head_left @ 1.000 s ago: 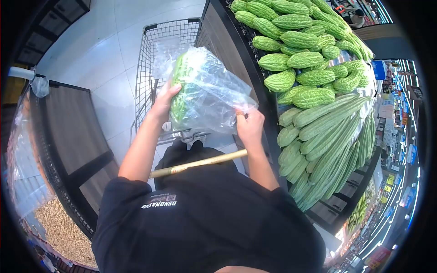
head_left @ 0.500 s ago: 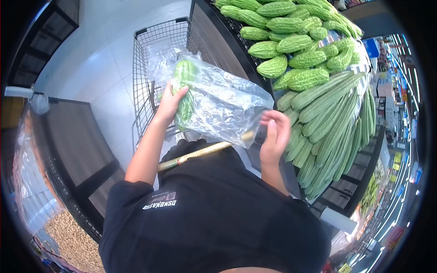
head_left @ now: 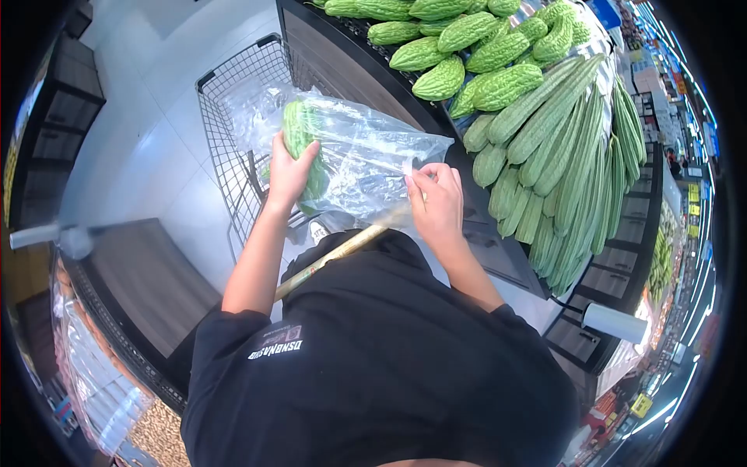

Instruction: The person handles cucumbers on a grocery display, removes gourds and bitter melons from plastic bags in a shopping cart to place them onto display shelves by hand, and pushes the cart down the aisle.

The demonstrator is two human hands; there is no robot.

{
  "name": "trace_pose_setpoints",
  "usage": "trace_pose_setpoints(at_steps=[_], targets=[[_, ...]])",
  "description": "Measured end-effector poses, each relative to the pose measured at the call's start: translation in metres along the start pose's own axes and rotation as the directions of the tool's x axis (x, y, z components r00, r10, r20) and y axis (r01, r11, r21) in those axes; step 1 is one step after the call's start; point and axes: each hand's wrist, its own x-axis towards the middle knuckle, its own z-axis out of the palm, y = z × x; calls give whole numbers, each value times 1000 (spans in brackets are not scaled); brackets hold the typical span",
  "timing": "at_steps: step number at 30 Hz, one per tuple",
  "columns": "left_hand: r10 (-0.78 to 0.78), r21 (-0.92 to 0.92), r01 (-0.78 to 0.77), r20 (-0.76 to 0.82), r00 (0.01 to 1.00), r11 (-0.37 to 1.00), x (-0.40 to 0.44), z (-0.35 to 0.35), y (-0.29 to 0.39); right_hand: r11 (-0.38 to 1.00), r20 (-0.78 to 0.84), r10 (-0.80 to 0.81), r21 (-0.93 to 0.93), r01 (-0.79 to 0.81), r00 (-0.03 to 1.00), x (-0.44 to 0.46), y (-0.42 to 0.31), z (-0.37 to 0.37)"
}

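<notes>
Head view: green gourd [head_left: 297, 128] already inside the clear plastic bag [head_left: 369, 152], held up by the cart [head_left: 205, 79]'s near end. Left hand [head_left: 292, 173] wrapped round the gourd end; right hand [head_left: 437, 201] pinched narrow on the other end, right of the cart. Gourd in: done. No knot visible; can't tell if closed. Bag not set down yet.

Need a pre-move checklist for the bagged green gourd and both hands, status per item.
1. Left hand gripping the green gourd: ok, thumb and fingers around it.
2. Gourd inside the clear bag: ok, seen through plastic.
3. Right hand on the bag: ok, fingertips pinch the plastic near its far end.
4. Bag sealed: cannot tell, creases and glare hide it.
5. Cart contents visible: not ok, bag blocks part of the basket.
</notes>
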Motion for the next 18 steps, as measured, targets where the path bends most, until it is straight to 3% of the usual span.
trace_pose_setpoints(at_steps=[1,4,5,6,7,8,11,12,15,18], targets=[[-25,22,25,16,1000,999,-1,1,5,999,30,22,-29,-21,999,-1,0,-2],[-53,-3,53,70,996,999,-2,6,12,898,198,-191,430,90,961,0,-2,-13],[-54,-27,57,91,994,998,-2,6,12,714,315,-176,693,-100,933,-1,1,-13],[-56,-78,68,142,988,995,-1,5,8,440,420,-203,846,-301,884,-2,6,-10],[-39,-119,60,168,985,991,-1,3,10,117,495,-270,868,-482,826,-3,12,-5],[-19,-163,51,192,981,985,-3,2,13,264,428,-377,900,-348,821,-2,29,9],[18,-218,38,252,967,975,-6,-3,22,663,565,-227,686,-299,793,-14,33,28],[38,-213,21,268,963,977,-6,-4,24,803,577,-236,569,-177,782,-7,23,23],[140,-78,-122,299,944,989,-10,-6,40,791,478,-152,584,-184,865,1,-1,30],[168,63,-198,325,931,978,-19,-11,53,569,420,-32,754,-328,907,8,-15,41]])
